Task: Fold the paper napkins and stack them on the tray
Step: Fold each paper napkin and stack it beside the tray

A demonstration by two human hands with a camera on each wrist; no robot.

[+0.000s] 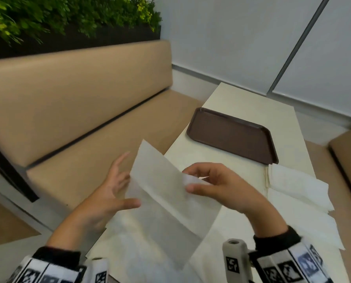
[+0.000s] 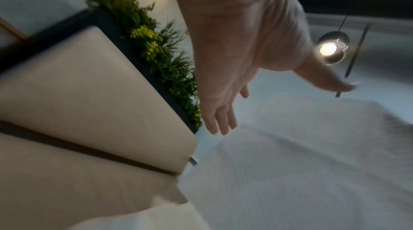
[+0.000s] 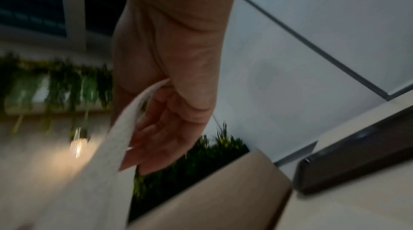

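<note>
A white paper napkin (image 1: pixel 162 201) hangs unfolded in the air over the near end of the cream table (image 1: pixel 242 99). My right hand (image 1: pixel 191 180) pinches its right edge between thumb and fingers; the right wrist view shows the sheet (image 3: pixel 107 163) running between them (image 3: pixel 161 127). My left hand (image 1: pixel 121 180) is spread open at the napkin's left edge, thumb against the front. In the left wrist view its fingers (image 2: pixel 223 119) are straight beside the sheet (image 2: pixel 301 154). The brown tray (image 1: pixel 232 135) lies bare farther back on the table, also in the right wrist view (image 3: pixel 357 159).
More unfolded napkins (image 1: pixel 299 186) lie overlapping on the table's right side, just in front of the tray. A beige padded bench (image 1: pixel 68 111) runs along the left, with a dark planter of green plants (image 1: pixel 68 17) above it. A pale wall stands behind the table.
</note>
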